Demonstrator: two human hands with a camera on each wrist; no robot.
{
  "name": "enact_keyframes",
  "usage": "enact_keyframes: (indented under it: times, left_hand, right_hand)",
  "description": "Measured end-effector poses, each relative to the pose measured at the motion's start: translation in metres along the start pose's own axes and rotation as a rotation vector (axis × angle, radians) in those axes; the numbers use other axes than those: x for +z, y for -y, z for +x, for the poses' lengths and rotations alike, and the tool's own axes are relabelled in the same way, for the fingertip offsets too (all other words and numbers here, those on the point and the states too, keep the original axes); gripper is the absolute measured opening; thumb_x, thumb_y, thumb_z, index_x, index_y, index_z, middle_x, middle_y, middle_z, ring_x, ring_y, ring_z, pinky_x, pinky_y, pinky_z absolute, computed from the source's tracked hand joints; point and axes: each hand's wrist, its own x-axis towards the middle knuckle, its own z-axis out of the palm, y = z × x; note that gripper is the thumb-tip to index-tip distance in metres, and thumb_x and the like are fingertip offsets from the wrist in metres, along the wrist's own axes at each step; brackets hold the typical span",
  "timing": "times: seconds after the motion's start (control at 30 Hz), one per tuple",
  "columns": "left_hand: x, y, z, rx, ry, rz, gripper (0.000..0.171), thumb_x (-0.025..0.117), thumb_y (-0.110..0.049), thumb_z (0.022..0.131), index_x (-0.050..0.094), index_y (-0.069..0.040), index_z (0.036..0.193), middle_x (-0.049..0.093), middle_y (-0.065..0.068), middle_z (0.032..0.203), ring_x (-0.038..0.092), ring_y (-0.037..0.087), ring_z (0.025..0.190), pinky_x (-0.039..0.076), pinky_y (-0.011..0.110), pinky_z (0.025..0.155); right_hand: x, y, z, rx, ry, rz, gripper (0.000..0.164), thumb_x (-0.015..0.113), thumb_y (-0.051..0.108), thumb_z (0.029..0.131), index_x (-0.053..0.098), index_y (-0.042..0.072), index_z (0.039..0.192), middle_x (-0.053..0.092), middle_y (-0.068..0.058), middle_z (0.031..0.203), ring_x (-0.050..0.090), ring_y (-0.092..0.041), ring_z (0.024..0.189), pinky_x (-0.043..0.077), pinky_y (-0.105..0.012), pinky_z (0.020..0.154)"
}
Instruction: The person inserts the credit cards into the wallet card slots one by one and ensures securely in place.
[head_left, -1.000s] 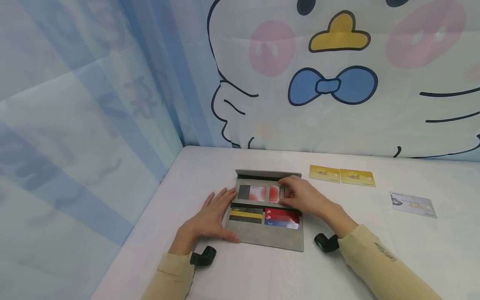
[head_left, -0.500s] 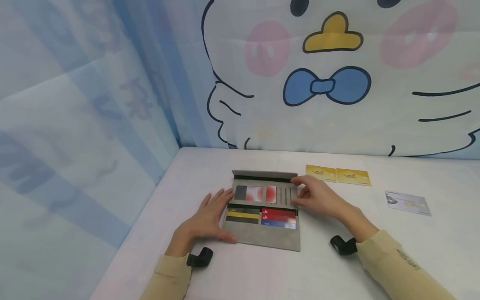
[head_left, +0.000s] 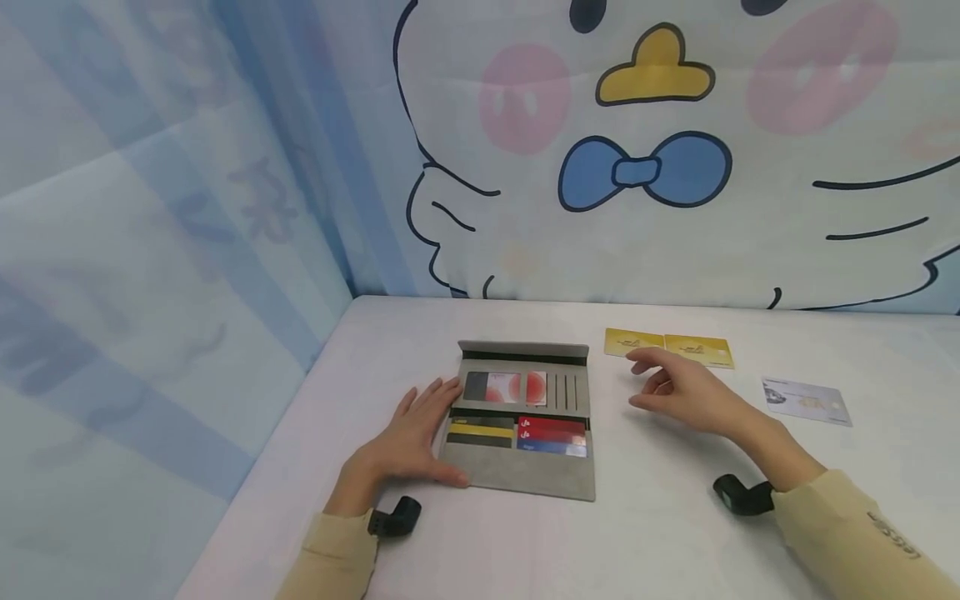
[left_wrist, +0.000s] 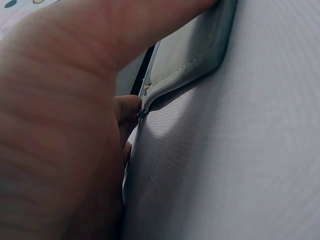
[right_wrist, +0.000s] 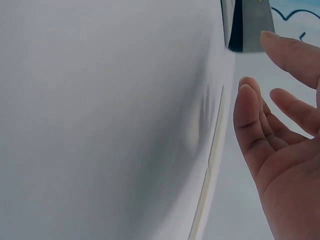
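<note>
A grey card wallet (head_left: pixel 517 475) lies unfolded on the table. Its upper panel holds a red-and-white card (head_left: pixel 504 387) beside several bare slots. In the lower panel sit a black-and-yellow card (head_left: pixel 482 432) and a red-and-blue card (head_left: pixel 553 436). My left hand (head_left: pixel 401 442) rests along the wallet's left edge, thumb at the lower corner; the left wrist view shows the stitched wallet edge (left_wrist: pixel 185 70) under the thumb. My right hand (head_left: pixel 690 392) is over the table right of the wallet, near the yellow cards, with thumb and fingers apart and nothing between them.
Two yellow cards (head_left: pixel 699 350) lie side by side at the back of the white table (head_left: pixel 637 533). A silver card (head_left: pixel 806 401) lies farther right. A printed curtain (head_left: pixel 525 233) hangs behind the table, and another blue-white curtain (head_left: pixel 150 333) is on the left.
My right hand has left the wallet's upper panel and moved right toward the yellow cards, uncovering the slots. My left hand stays on the wallet's edge. The head view has shifted slightly.
</note>
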Motion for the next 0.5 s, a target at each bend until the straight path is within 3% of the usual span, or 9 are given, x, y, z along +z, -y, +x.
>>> enact_keyframes:
  times: [0.5]
  left_hand:
    - [0.001,0.001,0.001,-0.010,0.000,0.000,0.121,0.071,-0.073,0.056,0.020,-0.015,0.149,0.015,0.000,0.155,0.003,0.018,0.141,-0.004,0.045,0.111]
  right_hand:
    - [-0.039,-0.041,-0.036,0.093,-0.046,-0.041,0.065,0.073,0.028,0.083,0.042,-0.001,0.132,0.057,-0.011,0.110,0.058,-0.024,0.094,0.050,-0.020,0.074]
